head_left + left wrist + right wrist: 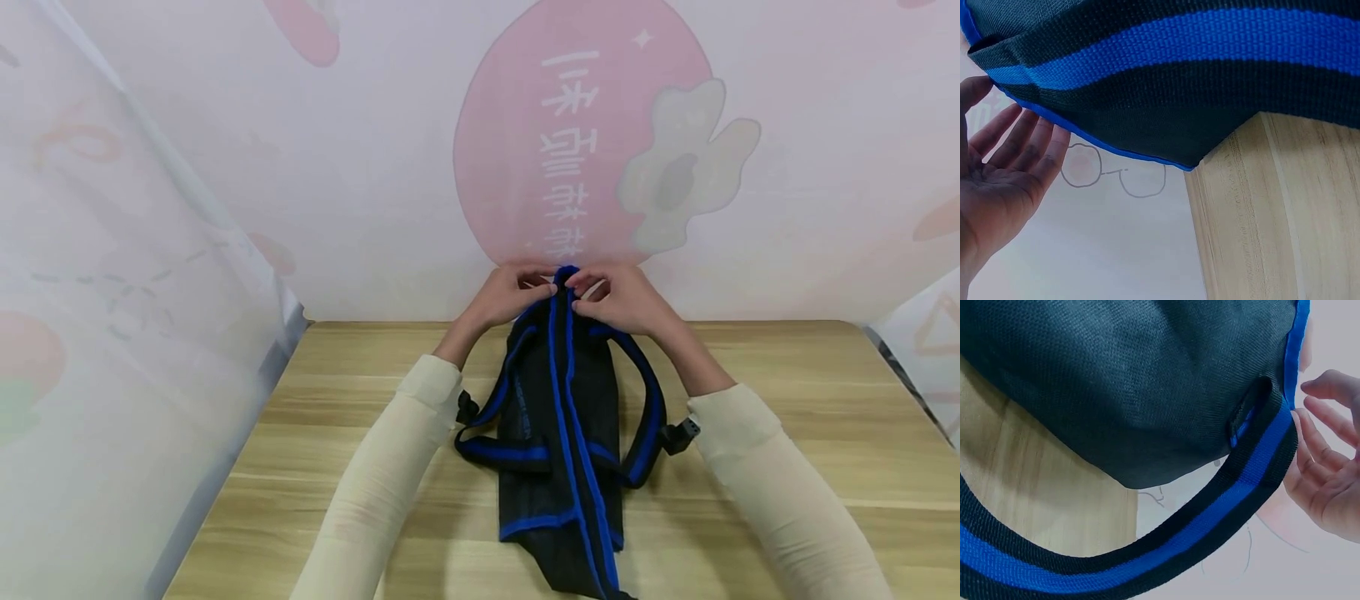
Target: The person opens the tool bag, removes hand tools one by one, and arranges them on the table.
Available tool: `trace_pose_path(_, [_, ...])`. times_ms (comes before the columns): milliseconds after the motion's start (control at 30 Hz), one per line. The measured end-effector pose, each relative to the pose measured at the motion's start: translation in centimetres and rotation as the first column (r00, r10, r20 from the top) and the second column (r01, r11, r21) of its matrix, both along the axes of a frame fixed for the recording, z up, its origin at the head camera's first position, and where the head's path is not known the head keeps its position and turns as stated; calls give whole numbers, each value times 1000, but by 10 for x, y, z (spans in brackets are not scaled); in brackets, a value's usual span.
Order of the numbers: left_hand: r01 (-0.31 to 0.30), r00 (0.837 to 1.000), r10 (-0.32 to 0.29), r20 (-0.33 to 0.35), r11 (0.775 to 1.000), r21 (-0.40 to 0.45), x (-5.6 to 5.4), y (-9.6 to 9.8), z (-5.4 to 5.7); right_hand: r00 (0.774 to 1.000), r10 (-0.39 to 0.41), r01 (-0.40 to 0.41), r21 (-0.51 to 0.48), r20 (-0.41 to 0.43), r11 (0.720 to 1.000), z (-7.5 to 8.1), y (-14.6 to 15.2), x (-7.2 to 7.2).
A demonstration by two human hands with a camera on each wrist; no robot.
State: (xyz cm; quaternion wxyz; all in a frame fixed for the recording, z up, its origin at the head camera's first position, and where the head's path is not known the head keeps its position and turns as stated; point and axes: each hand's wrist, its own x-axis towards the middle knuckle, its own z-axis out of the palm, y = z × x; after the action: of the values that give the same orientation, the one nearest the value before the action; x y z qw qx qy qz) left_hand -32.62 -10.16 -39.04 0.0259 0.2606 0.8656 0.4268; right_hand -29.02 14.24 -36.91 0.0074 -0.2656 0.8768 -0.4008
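Note:
A black fabric bag (525,492) with blue edging stands in front of me, its two long blue-edged borders side by side down the middle. At its far upper end my left hand (513,296) pinches one border between thumb and fingers. My right hand (618,296) holds the opposite border there, thumb and fingertips at the blue edge. From the left wrist, the left hand's fingers (1050,147) lie along the blue trim. A webbing strap (1210,519) with a blue stripe loops from the bag in the right wrist view.
Black plastic buckles hang from the straps, one on the left (467,407) and one on the right (681,436) near the sleeve cuff. Under the bag is a wood-grain table (795,467). A pale printed curtain (375,183) rises behind its far edge, and another covers the left side.

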Motion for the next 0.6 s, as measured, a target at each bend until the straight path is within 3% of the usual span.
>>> trace_pose_path(333, [5, 1000, -5, -5, 1000, -7, -1, -1, -4, 1000, -8, 7, 28, 18, 1000, -1, -4, -4])
trace_pose_path(600, [6, 1000, -6, -10, 1000, -6, 0, 0, -4, 999, -28, 30, 72, -24, 997, 2, -8, -7])
